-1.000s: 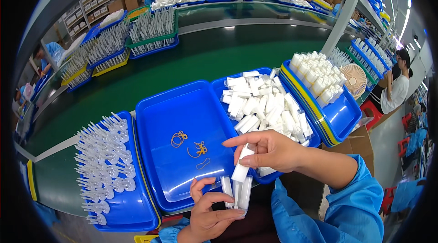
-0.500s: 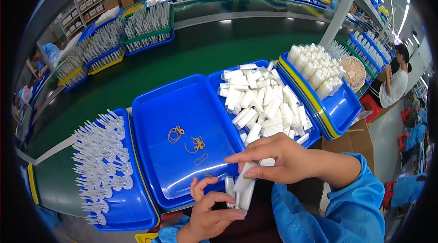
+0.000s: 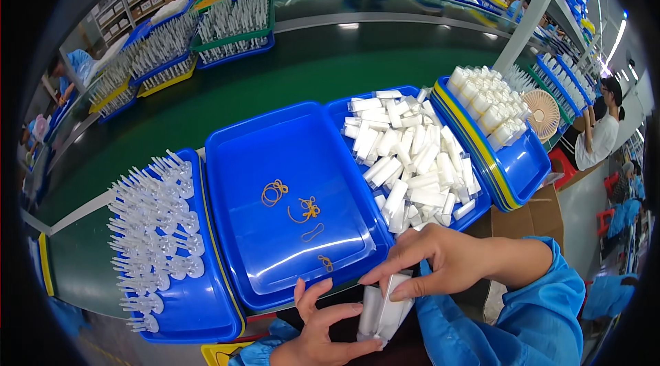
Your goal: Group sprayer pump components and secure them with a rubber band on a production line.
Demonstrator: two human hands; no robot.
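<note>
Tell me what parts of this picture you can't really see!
- White pieces held by both hands: the right hand covers their tops, so their count is unclear.
- Left hand: its wrist is cut off by the head view's lower edge.
- Orange rubber bands in the middle blue tray: too small and tangled to count.
- Far trays across the green belt: contents too small and bent by the fisheye rim.

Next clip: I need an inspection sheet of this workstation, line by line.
Surface: green conveyor belt, blue trays along its near edge.
Job's things: bundle of white tubes held in both hands; tube-filled tray behind.
Clutter: orange rubber bands in middle tray; white plastic pieces in left tray.
Hands: left hand cradles bundle; right hand pinches its top.
Cables: nothing seen.
Surroundings: small fan, cardboard box, co-workers seated around.
</note>
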